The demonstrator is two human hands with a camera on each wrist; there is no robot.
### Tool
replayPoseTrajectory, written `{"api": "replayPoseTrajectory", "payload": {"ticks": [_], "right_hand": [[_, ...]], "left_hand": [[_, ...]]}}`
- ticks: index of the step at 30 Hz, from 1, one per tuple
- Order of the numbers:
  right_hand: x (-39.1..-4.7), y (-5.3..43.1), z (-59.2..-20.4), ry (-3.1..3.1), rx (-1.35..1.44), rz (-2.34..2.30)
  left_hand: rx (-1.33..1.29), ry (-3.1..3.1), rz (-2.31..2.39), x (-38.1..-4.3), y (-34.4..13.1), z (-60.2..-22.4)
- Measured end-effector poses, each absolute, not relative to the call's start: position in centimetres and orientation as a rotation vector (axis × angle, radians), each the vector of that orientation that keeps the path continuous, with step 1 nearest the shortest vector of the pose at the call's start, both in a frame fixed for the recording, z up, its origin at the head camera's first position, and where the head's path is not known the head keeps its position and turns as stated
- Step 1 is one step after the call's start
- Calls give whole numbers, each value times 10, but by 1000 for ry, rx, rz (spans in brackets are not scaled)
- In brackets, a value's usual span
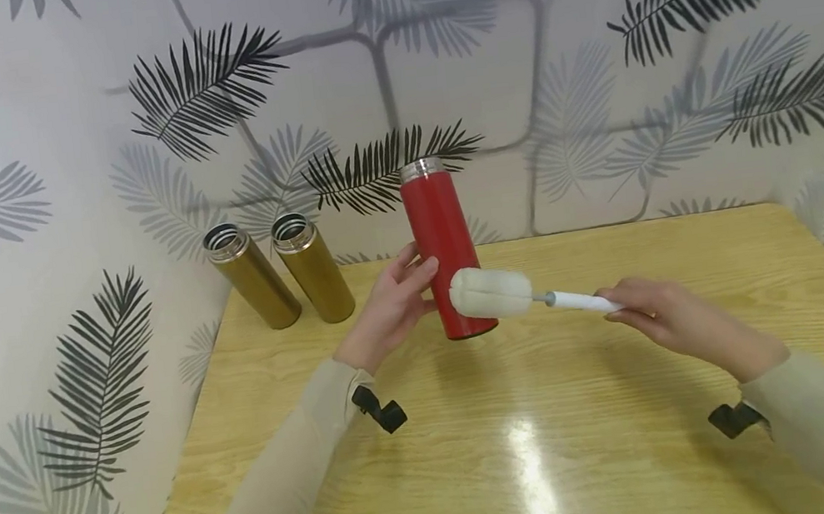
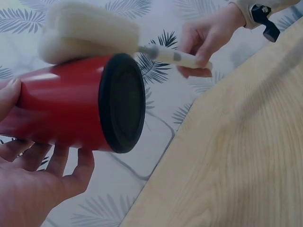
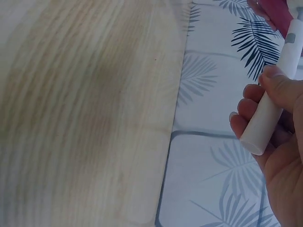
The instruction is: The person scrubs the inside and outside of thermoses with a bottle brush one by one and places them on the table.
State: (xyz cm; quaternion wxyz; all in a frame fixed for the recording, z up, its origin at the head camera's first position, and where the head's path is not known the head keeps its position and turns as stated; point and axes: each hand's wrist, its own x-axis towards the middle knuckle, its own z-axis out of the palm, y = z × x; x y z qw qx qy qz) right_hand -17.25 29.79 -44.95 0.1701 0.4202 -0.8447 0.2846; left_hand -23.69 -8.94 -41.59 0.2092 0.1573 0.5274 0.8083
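Note:
My left hand (image 1: 401, 296) grips a red thermos bottle (image 1: 441, 229) by its side, holding it raised and slightly tilted. Its silver neck points up with no lid on it, and the black base (image 2: 124, 103) shows in the left wrist view. In my right hand (image 1: 663, 318) is a bottle brush, gripped by its white handle (image 3: 274, 104). The brush's cream sponge head (image 1: 491, 291) lies across the lower part of the red bottle in the head view. From the left wrist it appears against the bottle's outer side; whether they touch I cannot tell.
Two gold thermos bottles without lids, one at the left (image 1: 254, 278) and one beside it (image 1: 313, 267), stand at the table's back left corner. The wooden table (image 1: 420, 474) meets a leaf-patterned wall (image 1: 468, 75) behind. Dark straps with mounts sit on both wrists.

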Motion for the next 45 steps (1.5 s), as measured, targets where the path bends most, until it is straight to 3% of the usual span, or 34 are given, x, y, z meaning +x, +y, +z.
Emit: {"api": "replayPoseTrajectory", "payload": {"ticks": [8,16,31,38,45], "right_hand": [[-160,309,-461,-2447,1225,796],[-171,314,-473,-2447,1277,747],[-188,289,-456,-2709,990,636],[-185,278,-456,-2704,1014,723],[-182,275,-452,-2791,865,685]], "left_hand": [[430,1676,2278,-242,-94,-417],[448,1930,2285,-243,-92,-420],[475,2248,2232,-237,-81,-421],[477,2288,2230,-237,-76,-426],[488,2296,2226,-236,-76,-427]]}}
